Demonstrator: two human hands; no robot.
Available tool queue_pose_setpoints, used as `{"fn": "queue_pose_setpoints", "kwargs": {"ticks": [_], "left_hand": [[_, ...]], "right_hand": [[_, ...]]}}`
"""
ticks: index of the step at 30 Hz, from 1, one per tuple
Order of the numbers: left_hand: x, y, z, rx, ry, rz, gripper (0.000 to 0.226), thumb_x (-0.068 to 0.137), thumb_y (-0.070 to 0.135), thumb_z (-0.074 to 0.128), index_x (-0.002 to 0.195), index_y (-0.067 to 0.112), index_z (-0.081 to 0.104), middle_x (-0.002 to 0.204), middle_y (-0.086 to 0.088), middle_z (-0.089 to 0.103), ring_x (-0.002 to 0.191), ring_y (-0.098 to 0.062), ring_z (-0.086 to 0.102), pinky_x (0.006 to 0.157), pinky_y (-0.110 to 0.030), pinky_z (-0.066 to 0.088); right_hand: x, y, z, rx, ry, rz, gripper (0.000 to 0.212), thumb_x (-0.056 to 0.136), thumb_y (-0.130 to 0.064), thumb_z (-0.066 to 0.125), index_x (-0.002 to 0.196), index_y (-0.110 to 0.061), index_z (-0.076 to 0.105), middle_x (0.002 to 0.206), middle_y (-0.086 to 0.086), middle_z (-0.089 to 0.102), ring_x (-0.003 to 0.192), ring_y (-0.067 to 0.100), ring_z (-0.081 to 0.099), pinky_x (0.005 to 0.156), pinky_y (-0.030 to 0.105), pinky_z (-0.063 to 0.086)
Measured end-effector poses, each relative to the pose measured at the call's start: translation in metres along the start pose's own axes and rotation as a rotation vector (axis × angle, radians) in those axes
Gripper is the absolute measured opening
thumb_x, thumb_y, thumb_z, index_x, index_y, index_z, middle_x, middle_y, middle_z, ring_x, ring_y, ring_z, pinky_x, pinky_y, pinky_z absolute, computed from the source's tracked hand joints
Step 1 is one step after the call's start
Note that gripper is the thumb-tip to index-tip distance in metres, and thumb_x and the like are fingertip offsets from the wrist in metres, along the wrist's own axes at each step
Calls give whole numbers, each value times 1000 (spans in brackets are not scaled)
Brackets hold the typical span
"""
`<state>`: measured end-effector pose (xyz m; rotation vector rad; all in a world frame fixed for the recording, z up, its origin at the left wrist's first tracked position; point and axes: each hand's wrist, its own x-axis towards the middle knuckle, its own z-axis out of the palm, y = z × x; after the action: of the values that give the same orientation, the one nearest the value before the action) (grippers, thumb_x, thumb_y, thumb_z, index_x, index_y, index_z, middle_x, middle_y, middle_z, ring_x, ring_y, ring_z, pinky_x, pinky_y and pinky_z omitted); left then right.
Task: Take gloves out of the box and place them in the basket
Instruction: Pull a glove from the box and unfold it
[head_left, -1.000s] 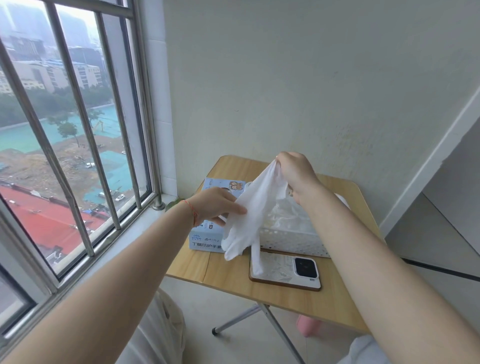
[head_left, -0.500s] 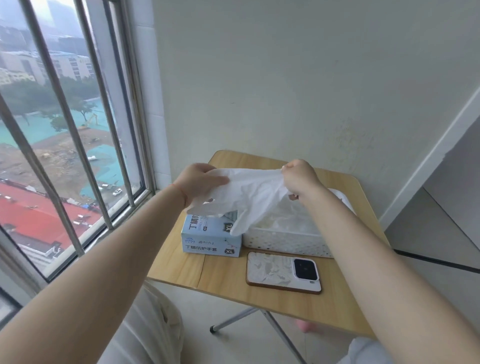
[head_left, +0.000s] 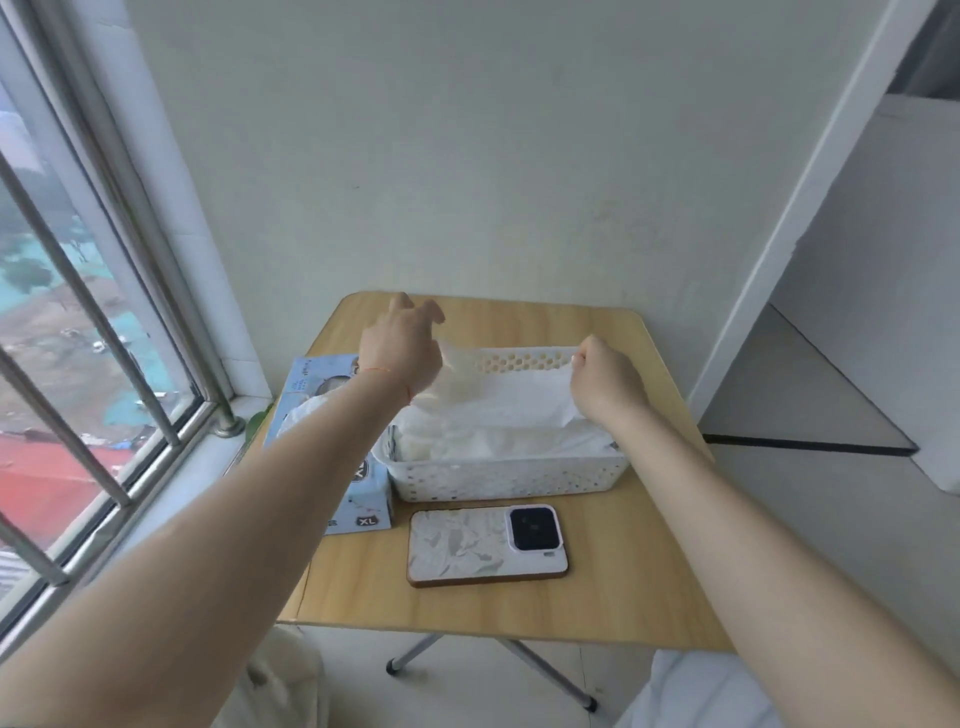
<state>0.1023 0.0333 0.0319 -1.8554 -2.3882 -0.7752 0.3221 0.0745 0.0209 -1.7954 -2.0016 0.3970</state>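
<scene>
A white perforated basket (head_left: 509, 480) stands in the middle of the small wooden table (head_left: 597, 597), with several white gloves piled inside. One white glove (head_left: 514, 397) is stretched flat over the pile. My right hand (head_left: 605, 382) pinches its right end above the basket's right side. My left hand (head_left: 402, 348) hovers over the basket's left end with fingers spread; the glove's left end lies just under it. The light blue glove box (head_left: 332, 410) sits left of the basket, partly hidden by my left forearm, with a white glove poking from its top.
A phone (head_left: 485, 545) in a pale marbled case lies face down in front of the basket. A barred window (head_left: 93, 322) runs along the left, a plain wall stands behind the table, and a white door frame (head_left: 810, 202) is on the right.
Both hands moved forward and down, carrying the spread glove from above the box onto the pile in the basket. My left hand's fingers have opened off the glove's left end.
</scene>
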Motion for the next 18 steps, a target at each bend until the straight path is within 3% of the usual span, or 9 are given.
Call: {"fn": "queue_pose_setpoints", "kwargs": {"ticks": [3, 6, 8, 11, 15, 18], "left_hand": [[-9, 16, 8, 3, 39, 152, 34, 90, 8, 49, 115, 23, 66, 121, -3, 57, 106, -27, 58, 100, -34, 32], [-24, 27, 20, -138, -252, 284, 24, 95, 34, 56, 115, 25, 67, 126, 1, 58, 115, -23, 55, 102, -36, 40], [-31, 29, 23, -110, -416, 278, 43, 88, 57, 59, 123, 31, 62, 135, 6, 53, 126, -18, 48, 109, -37, 35], [-35, 33, 13, -138, -502, 249, 72, 71, 78, 58, 131, 38, 54, 143, 10, 46, 134, -15, 40, 116, -41, 28], [-35, 42, 2, 32, -508, 396, 76, 76, 51, 72, 143, 36, 40, 151, 6, 37, 141, -19, 29, 118, -42, 20], [-33, 40, -4, 133, -527, 419, 79, 77, 34, 74, 146, 33, 35, 152, 2, 34, 142, -21, 28, 118, -42, 21]], "right_hand": [[0, 5, 8, -128, 52, -60, 17, 102, -11, 34, 112, -6, 46, 82, 6, 54, 58, 17, 43, 44, 28, 25], [-1, 1, 12, -270, 72, -116, 24, 96, -1, 37, 119, -6, 45, 78, 3, 52, 56, 18, 42, 43, 27, 21], [-2, -2, 12, -341, 68, -137, 31, 92, 4, 39, 122, -5, 43, 78, 2, 48, 62, 22, 47, 43, 26, 23], [0, -1, 12, -374, 67, -169, 33, 89, 7, 40, 120, -5, 44, 88, 7, 56, 66, 23, 48, 46, 27, 27], [2, 2, 13, -378, 74, -169, 37, 86, 10, 40, 119, -4, 45, 69, 1, 43, 51, 15, 39, 42, 26, 26], [2, 1, 12, -386, 59, -181, 42, 85, 11, 40, 124, -4, 44, 72, 2, 44, 50, 15, 37, 42, 26, 25]]}}
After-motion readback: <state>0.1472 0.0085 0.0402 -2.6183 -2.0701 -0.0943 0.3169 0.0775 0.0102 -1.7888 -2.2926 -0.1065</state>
